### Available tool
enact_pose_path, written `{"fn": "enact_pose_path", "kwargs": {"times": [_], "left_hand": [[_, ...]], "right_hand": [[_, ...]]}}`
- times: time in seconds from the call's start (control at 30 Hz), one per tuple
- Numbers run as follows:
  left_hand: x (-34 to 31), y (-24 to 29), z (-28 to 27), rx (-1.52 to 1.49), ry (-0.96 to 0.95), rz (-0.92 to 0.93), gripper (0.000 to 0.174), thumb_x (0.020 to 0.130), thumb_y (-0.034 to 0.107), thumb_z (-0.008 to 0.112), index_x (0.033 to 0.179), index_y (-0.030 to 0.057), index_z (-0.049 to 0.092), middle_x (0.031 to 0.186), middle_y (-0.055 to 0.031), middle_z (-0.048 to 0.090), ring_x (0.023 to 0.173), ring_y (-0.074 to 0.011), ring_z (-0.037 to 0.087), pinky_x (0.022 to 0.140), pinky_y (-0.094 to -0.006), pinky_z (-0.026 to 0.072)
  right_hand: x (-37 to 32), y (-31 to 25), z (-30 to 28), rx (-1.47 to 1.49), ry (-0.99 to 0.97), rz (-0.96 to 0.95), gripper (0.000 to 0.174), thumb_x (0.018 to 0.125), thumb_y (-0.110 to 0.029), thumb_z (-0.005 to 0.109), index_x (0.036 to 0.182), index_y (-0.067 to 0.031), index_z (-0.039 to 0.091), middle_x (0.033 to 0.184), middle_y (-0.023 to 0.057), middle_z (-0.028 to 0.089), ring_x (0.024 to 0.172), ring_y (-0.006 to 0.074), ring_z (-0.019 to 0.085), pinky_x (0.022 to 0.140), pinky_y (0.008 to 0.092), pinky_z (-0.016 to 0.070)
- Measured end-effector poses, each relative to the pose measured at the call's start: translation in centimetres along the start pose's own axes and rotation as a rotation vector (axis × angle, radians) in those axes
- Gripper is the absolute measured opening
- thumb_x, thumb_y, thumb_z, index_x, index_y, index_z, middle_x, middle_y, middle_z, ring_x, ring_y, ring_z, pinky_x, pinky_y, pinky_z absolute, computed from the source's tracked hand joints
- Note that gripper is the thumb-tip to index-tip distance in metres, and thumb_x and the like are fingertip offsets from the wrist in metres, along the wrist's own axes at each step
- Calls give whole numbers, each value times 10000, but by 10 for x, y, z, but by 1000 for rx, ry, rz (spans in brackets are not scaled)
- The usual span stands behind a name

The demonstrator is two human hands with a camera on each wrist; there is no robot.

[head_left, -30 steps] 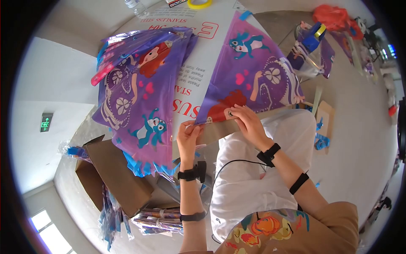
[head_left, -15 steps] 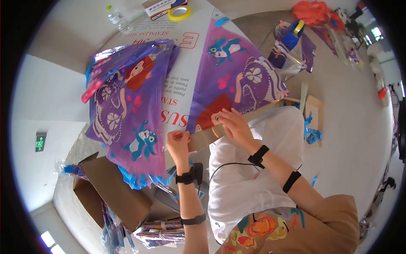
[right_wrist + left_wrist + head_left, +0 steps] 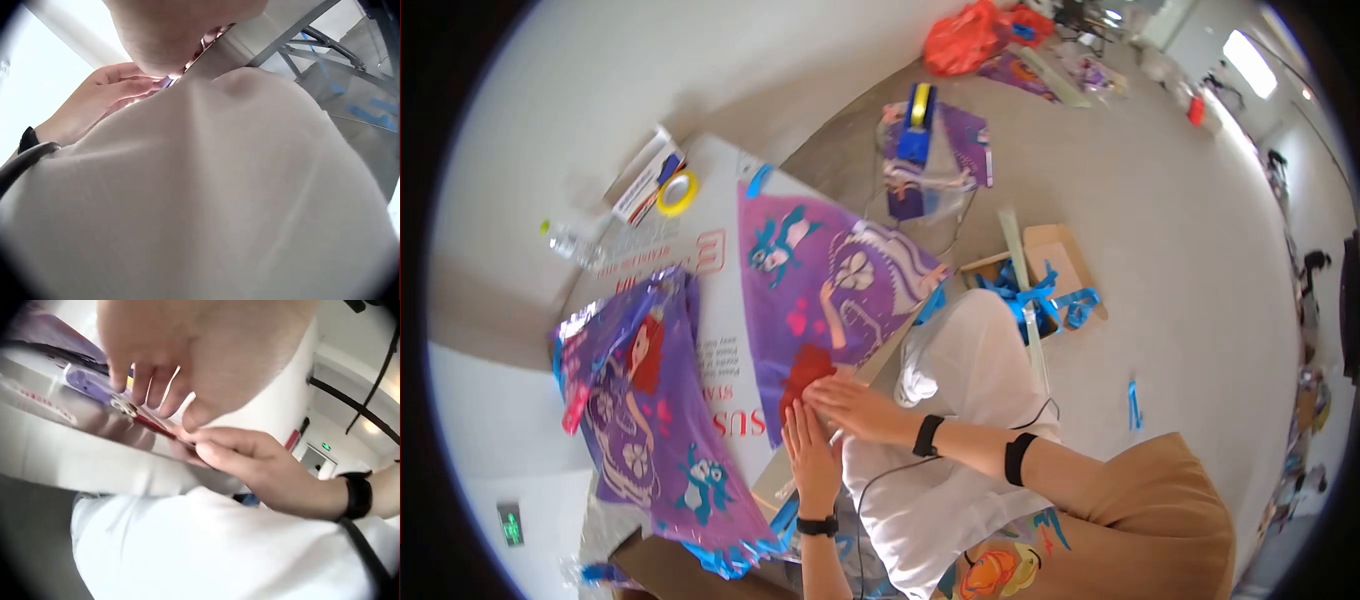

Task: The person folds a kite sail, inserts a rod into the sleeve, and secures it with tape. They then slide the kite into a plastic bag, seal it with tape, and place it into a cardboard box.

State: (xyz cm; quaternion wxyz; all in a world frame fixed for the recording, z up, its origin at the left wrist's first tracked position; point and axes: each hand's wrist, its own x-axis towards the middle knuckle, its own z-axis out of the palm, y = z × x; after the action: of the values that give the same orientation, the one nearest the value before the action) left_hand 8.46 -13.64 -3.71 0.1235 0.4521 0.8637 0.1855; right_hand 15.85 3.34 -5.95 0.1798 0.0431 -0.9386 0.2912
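Step in hand: we judge it to be flattening the near corner of the purple kite sheet [image 3: 840, 285] at the counter [image 3: 718, 290] edge.
Left hand [image 3: 810, 455]: fingers straight and together, tips pressing the red-haired corner.
Right hand [image 3: 847, 400]: laid flat across the same corner, fingers extended – we see no pinch.
Kite sheet: spread on the counter, its point towards the lap.
Next move: calls, we think, for holding the corner down evenly so the film does not wrinkle.
Around: kite stack [image 3: 635, 420] to the left, yellow tape roll [image 3: 677, 193] and bottle [image 3: 570, 243] far off.
In the way: nothing on the sheet – only the two hands crowd each other.
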Motion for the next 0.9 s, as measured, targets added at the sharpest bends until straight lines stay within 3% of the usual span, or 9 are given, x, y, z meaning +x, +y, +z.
{"fn": "enact_pose_path", "kwargs": {"times": [0.17, 0.23, 0.27, 0.37, 0.5, 0.63, 0.77, 0.87, 0.9], "left_hand": [[-3, 2, -3, 192, -136, -26, 900, 868, 436, 632, 1552, 17, 223, 1625, -216, 153, 1509, -395, 108, 1189, -576, 69], [-6, 1, 3, 302, -90, -50, 921, 824, 429, 683, 1554, 62, 259, 1621, -210, 178, 1510, -389, 121, 1179, -604, 74], [-6, 2, 3, 293, -103, -81, 869, 864, 437, 626, 1564, 88, 247, 1631, -209, 145, 1507, -411, 110, 1152, -653, 67], [-9, -21, 22, 331, 83, 16, 823, 900, 491, 605, 1583, 234, 223, 1634, -137, 192, 1500, -397, 147, 1088, -739, 158], [-7, 5, 4, 412, -31, -98, 787, 922, 505, 565, 1579, 216, 243, 1632, -159, 183, 1503, -401, 130, 1087, -739, 129], [-7, 3, 6, 356, 7, -65, 765, 938, 525, 532, 1580, 225, 243, 1636, -150, 177, 1504, -407, 115, 1091, -738, 93], [-4, 16, -3, 361, -67, -171, 769, 939, 539, 523, 1580, 222, 241, 1640, -141, 163, 1507, -403, 98, 1096, -735, 82], [-7, -2, 16, 482, -34, -151, 850, 864, 420, 631, 1565, 117, 259, 1628, -221, 143, 1504, -418, 120, 1126, -692, 88], [-10, -16, 23, 493, -3, -112, 844, 864, 409, 635, 1567, 133, 259, 1626, -235, 128, 1501, -424, 126, 1108, -716, 102]], "right_hand": [[-4, 7, -3, 174, -55, 68, 420, 976, -154, 502, 1364, 9, 508, 1471, 145, 455, 1417, 279, 368, 1199, 420, 266], [-13, 18, -4, -11, -12, 65, 429, 976, -181, 518, 1364, 1, 513, 1485, 144, 443, 1419, 274, 367, 1205, 414, 254], [-14, 23, -4, -95, 6, 62, 433, 975, -194, 525, 1364, -3, 516, 1493, 144, 437, 1420, 271, 366, 1207, 410, 248], [-24, 41, -5, -56, -1, 77, 481, 956, -218, 562, 1389, -18, 500, 1511, 140, 421, 1428, 260, 355, 1214, 408, 231], [-27, 48, -23, -107, -15, 102, 528, 970, -248, 554, 1444, -45, 439, 1525, 128, 398, 1431, 257, 346, 1209, 437, 248], [-30, 59, -23, -38, 17, 125, 537, 959, -274, 580, 1429, -47, 456, 1518, 129, 401, 1446, 262, 314, 1215, 459, 224], [-29, 58, -23, -24, 3, 152, 539, 945, -285, 600, 1419, -62, 472, 1507, 134, 408, 1453, 272, 298, 1216, 493, 199], [-30, 61, -30, -5, 11, 142, 561, 914, -275, 643, 1409, -66, 485, 1480, 136, 434, 1446, 284, 308, 1213, 500, 198], [-30, 63, -41, 24, 16, 144, 566, 903, -266, 654, 1404, -60, 488, 1477, 137, 438, 1443, 285, 312, 1209, 501, 205]]}}
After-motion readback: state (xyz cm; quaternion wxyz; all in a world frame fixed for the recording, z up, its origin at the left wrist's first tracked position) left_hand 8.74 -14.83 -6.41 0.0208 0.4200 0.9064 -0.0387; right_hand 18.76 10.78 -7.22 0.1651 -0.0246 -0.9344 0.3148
